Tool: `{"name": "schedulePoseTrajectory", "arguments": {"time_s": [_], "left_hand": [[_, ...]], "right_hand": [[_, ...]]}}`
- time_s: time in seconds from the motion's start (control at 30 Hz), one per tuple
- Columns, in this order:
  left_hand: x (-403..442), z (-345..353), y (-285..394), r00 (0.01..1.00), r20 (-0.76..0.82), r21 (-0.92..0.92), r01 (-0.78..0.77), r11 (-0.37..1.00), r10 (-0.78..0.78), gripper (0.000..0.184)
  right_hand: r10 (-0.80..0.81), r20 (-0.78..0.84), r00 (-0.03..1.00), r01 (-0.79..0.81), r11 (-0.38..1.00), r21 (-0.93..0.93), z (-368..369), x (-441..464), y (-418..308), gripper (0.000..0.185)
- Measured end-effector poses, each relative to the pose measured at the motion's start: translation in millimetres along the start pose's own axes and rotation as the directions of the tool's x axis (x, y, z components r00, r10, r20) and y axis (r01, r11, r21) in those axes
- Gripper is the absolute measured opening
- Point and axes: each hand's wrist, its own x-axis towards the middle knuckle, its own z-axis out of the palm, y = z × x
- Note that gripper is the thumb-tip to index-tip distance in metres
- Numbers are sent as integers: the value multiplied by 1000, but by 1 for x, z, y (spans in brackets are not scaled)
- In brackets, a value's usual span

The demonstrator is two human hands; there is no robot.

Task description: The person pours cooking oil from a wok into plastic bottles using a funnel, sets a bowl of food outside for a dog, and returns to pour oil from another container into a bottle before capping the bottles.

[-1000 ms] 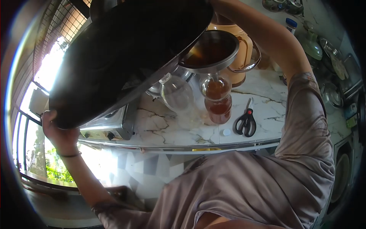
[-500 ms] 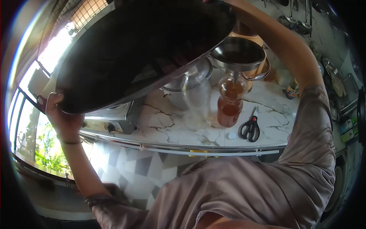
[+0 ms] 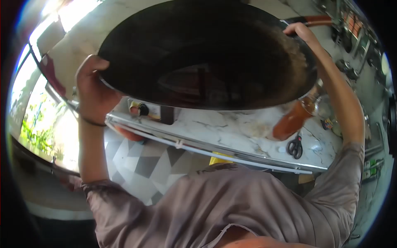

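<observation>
A large, dark wok (image 3: 206, 49) hangs in the air over the counter, its blackened inside facing me and a brownish residue along the right side. My left hand (image 3: 97, 78) is closed on its left rim, thumb over the edge. At the upper right rim, my right hand (image 3: 301, 34) grips the wok, fingers partly hidden behind it. Just below its right edge stands a clear bottle (image 3: 289, 122) of reddish-brown liquid, its upper part partly covered by the wok. Black-handled scissors (image 3: 295, 148) and a small white cap (image 3: 282, 149) lie beside the bottle.
The marbled counter (image 3: 223, 128) has a metal front edge with a white pipe (image 3: 215, 153) along it. A stove (image 3: 151, 110) shows partly under the wok at left. Utensils (image 3: 349, 39) hang on the right wall. Patterned tiles (image 3: 144, 165) cover the floor.
The wok has moved right and lower and become more level, now hiding the funnel and the empty clear bottle. My view has shifted with it. Both hands keep hold of the rim.
</observation>
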Motion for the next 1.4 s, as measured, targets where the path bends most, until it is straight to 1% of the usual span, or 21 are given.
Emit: {"name": "schedulePoseTrajectory", "arguments": {"time_s": [0.03, 0.1, 0.13, 0.3, 0.4, 0.47, 0.53, 0.63, 0.73, 0.77, 0.8, 0.87, 0.93, 1.07, 1.1, 1.13, 1.17, 1.2, 1.23, 1.27, 1.4], "left_hand": [[-3, -11, 2, 1000, 3, -5, 7, 1000, -7, 36], [-13, -31, 5, 1000, -8, -16, 26, 1000, -26, 37], [-19, -41, 8, 999, -26, -20, 34, 999, -35, 38], [-36, -101, 15, 983, -168, 1, 71, 997, -70, 42], [-37, -133, 17, 963, -242, 11, 126, 992, -120, 47], [-37, -151, 17, 949, -277, 38, 166, 985, -149, 45], [-35, -168, 15, 938, -322, 66, 156, 986, -127, 46], [-24, -211, 8, 921, -333, 11, 217, 976, -201, 44], [-11, -226, -3, 892, -421, 18, 189, 982, -164, 42], [-9, -233, -8, 887, -432, 18, 189, 982, -163, 42], [-5, -241, -11, 883, -440, 8, 187, 982, -164, 41], [4, -245, -11, 876, -455, -2, 180, 984, -162, 39], [10, -244, -8, 855, -505, 20, 149, 989, -118, 38], [26, -272, -8, 855, -492, -7, 185, 983, -165, 40], [29, -269, -5, 851, -498, 18, 201, 979, -166, 42], [30, -270, -2, 846, -506, 40, 215, 976, -165, 43], [33, -277, -2, 862, -472, 12, 215, 977, -184, 44], [38, -285, -2, 877, -437, -14, 217, 976, -201, 46], [40, -288, -2, 864, -456, -31, 227, 973, -216, 49], [41, -288, 0, 849, -475, -48, 237, 970, -231, 53], [29, -304, -2, 888, -422, -49, 178, 983, -182, 75]], "right_hand": [[85, -52, 995, -87, 995, -40, 15, 2, -1, 18], [154, 71, 986, -152, 988, -25, 35, 16, 6, 17], [237, 15, 971, -237, 971, 16, 58, 15, -2, 16], [347, -79, 934, -332, 930, 159, 146, 21, 19, 17], [540, -138, 830, -506, 834, 219, 177, 42, 61, 19], [569, -122, 813, -532, 812, 241, 203, 44, 68, 18], [561, -132, 817, -506, 808, 301, 224, 46, 75, 17], [434, -229, 872, -427, 901, 83, 238, 73, 144, 13], [474, -280, 835, -467, 879, 97, 258, 75, 121, 13], [474, -230, 850, -417, 872, 258, 263, 79, 139, 15], [475, -221, 852, -416, 870, 266, 266, 82, 143, 15], [536, -280, 796, -521, 843, 131, 270, 82, 123, 17], [547, -282, 789, -534, 836, 126, 271, 85, 112, 18], [552, -282, 785, -554, 829, 79, 275, 91, 124, 23], [647, -285, 707, -680, 732, -26, 268, 107, 157, 22], [574, -186, 798, -589, 807, -38, 259, 115, 200, 28], [623, -91, 777, -630, 770, -100, 247, 130, 238, 29], [635, -140, 759, -648, 719, -249, 250, 126, 218, 30], [535, 3, 845, -533, 843, -78, 222, 149, 324, 27], [327, 68, 943, -314, 937, -152, 216, 146, 320, 23], [411, -8, 912, -402, 888, -223, 214, 131, 271, 23]]}}
